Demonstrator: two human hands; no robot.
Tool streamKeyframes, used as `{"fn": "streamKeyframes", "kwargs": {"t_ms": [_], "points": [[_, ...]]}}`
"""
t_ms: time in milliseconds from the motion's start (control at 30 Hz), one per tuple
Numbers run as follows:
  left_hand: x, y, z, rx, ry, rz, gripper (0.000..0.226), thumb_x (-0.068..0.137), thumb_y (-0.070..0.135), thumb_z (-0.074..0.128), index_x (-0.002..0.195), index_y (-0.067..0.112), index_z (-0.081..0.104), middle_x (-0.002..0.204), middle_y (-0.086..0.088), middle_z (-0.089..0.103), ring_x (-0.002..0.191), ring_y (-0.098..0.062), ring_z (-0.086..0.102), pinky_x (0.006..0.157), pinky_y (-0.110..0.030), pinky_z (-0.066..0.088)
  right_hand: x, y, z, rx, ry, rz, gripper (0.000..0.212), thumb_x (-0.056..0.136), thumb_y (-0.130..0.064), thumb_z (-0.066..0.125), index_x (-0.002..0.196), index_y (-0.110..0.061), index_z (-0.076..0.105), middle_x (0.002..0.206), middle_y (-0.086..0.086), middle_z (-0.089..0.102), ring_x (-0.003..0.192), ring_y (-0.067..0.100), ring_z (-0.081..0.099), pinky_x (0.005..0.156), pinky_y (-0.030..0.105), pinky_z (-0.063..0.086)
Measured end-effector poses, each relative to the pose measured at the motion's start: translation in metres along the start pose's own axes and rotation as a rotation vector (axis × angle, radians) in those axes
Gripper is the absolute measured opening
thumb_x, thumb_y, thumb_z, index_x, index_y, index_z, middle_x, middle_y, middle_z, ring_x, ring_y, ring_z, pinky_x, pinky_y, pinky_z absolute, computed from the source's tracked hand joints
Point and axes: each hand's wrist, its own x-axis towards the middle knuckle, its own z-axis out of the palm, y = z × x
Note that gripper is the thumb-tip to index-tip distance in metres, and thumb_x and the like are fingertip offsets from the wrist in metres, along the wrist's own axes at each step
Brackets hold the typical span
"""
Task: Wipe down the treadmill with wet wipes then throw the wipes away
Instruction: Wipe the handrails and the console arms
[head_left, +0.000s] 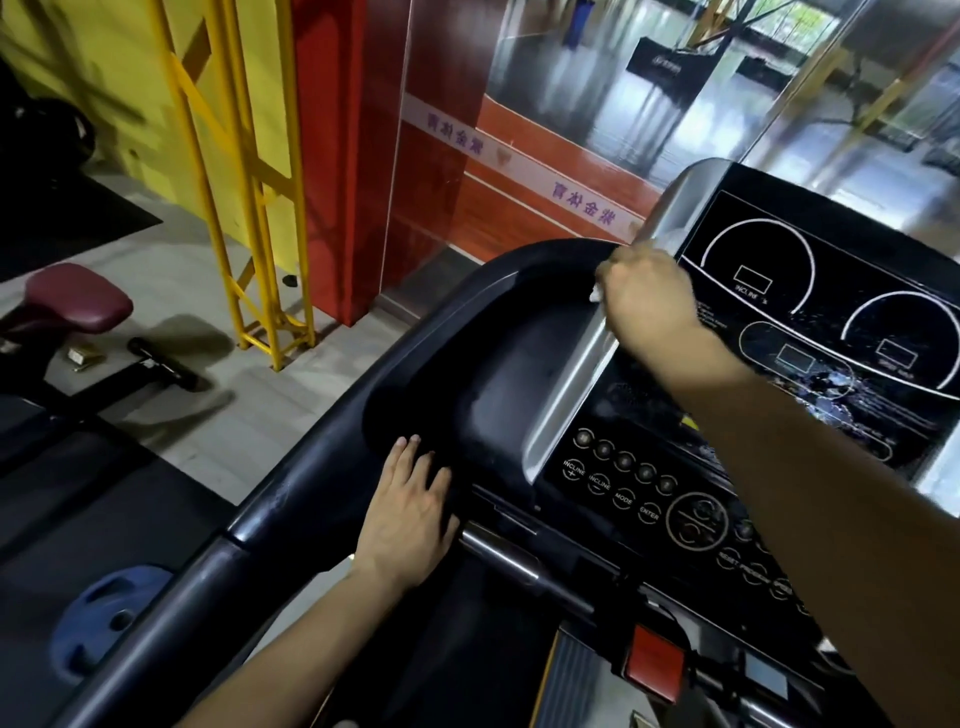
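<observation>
Left hand (410, 512) lies flat on the treadmill (322, 467); right hand (649, 301) grips a wipe (597, 293).

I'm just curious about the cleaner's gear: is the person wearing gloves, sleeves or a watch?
No. The left hand and right hand are bare, with no gloves, rings or watch visible. Both forearms are uncovered as far as the picture shows; no sleeve appears.

Your right hand (649, 296) covers nearly all of the wipe (597, 295); only a small white scrap shows at your knuckles. Your forearm hides part of the console (810, 291), and the right and bottom edges cut off the rest. The upper-left wall is motion-blurred. Small console labels are unreadable.
</observation>
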Motion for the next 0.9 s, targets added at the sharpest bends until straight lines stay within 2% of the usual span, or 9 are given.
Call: {"fn": "streamKeyframes", "kwargs": {"t_ms": [100, 167, 233, 300, 533, 667, 767, 833, 900], "points": [[0.001, -0.002, -0.001, -0.019, 0.006, 0.010, 0.056, 0.085, 0.048, 0.056, 0.124, 0.010, 0.064, 0.129, -0.017, 0.059, 0.141, -0.042, 0.040, 0.123, -0.054, 0.021, -0.033, -0.044, 0.013, -0.003, -0.122, -0.038, 0.004, 0.074, -0.004, 0.073, 0.078, -0.004, 0.072, 0.080, 0.012, 0.065, 0.087, 0.033, 0.063, 0.073, 0.036, 0.049], [0.000, -0.004, -0.001, -0.032, 0.011, 0.029, 0.054, 0.085, 0.048, 0.054, 0.123, 0.011, 0.065, 0.126, -0.017, 0.061, 0.138, -0.041, 0.043, 0.123, -0.052, 0.021, -0.072, -0.073, 0.040, 0.079, -0.102, -0.105, 0.021, 0.056, -0.003, 0.084, 0.059, -0.007, 0.065, 0.063, 0.010, 0.058, 0.067, 0.030, 0.061, 0.068, 0.034, 0.049], [0.000, -0.006, -0.001, -0.041, 0.019, 0.037, 0.057, 0.084, 0.048, 0.047, 0.124, 0.011, 0.065, 0.127, -0.017, 0.061, 0.137, -0.041, 0.044, 0.123, -0.051, 0.020, -0.108, -0.098, 0.063, 0.045, -0.069, -0.193, 0.009, 0.069, -0.003, 0.070, 0.063, -0.005, 0.064, 0.065, 0.011, 0.056, 0.073, 0.032, 0.061, 0.085, 0.042, 0.054], [0.000, -0.008, 0.000, -0.051, 0.023, 0.041, 0.063, 0.083, 0.048, 0.041, 0.126, 0.009, 0.066, 0.128, -0.017, 0.062, 0.137, -0.042, 0.045, 0.122, -0.049, 0.017, -0.134, -0.112, 0.077, 0.092, -0.050, -0.242, 0.021, 0.077, -0.002, 0.045, 0.069, -0.003, 0.065, 0.070, 0.015, 0.058, 0.082, 0.037, 0.062, 0.096, 0.049, 0.052], [0.000, -0.009, 0.002, -0.006, 0.026, 0.069, 0.061, 0.078, 0.044, 0.063, 0.127, 0.008, 0.067, 0.129, -0.019, 0.063, 0.135, -0.043, 0.047, 0.121, -0.049, 0.015, -0.091, -0.077, 0.060, 0.053, 0.023, -0.237, 0.014, 0.071, -0.011, 0.047, 0.063, -0.011, 0.058, 0.065, 0.008, 0.053, 0.067, 0.029, 0.056, 0.073, 0.038, 0.046], [0.001, -0.009, 0.003, 0.007, 0.022, 0.067, 0.062, 0.078, 0.045, 0.054, 0.126, 0.007, 0.067, 0.125, -0.020, 0.063, 0.133, -0.044, 0.047, 0.121, -0.050, 0.018, -0.065, -0.065, 0.045, -0.035, -0.046, -0.081, 0.012, 0.080, -0.005, 0.055, 0.074, -0.009, 0.064, 0.074, 0.009, 0.058, 0.081, 0.031, 0.059, 0.086, 0.038, 0.049], [0.001, -0.009, 0.003, -0.001, 0.017, 0.062, 0.063, 0.079, 0.045, 0.050, 0.127, 0.009, 0.066, 0.127, -0.019, 0.062, 0.135, -0.043, 0.045, 0.122, -0.051, 0.020, -0.099, -0.092, 0.058, 0.186, 0.068, 0.010, 0.015, 0.080, 0.007, 0.056, 0.069, 0.001, 0.065, 0.075, 0.017, 0.060, 0.080, 0.034, 0.057, 0.083, 0.047, 0.048], [0.000, -0.009, 0.004, -0.020, 0.021, 0.071, 0.062, 0.079, 0.044, 0.051, 0.129, 0.011, 0.065, 0.129, -0.018, 0.061, 0.137, -0.042, 0.043, 0.122, -0.052, 0.020, -0.136, -0.114, 0.079, 0.324, 0.093, -0.051, 0.005, 0.078, 0.010, 0.066, 0.075, 0.006, 0.067, 0.085, 0.023, 0.063, 0.088, 0.038, 0.058, 0.085, 0.052, 0.046], [0.000, -0.010, 0.004, -0.026, 0.033, 0.080, 0.061, 0.080, 0.043, 0.051, 0.131, 0.011, 0.063, 0.131, -0.018, 0.060, 0.138, -0.042, 0.041, 0.123, -0.052, 0.019, -0.168, -0.124, 0.097, 0.322, 0.106, -0.164, 0.010, 0.088, 0.003, 0.060, 0.085, 0.002, 0.069, 0.096, 0.018, 0.067, 0.103, 0.034, 0.063, 0.104, 0.047, 0.043]]}}
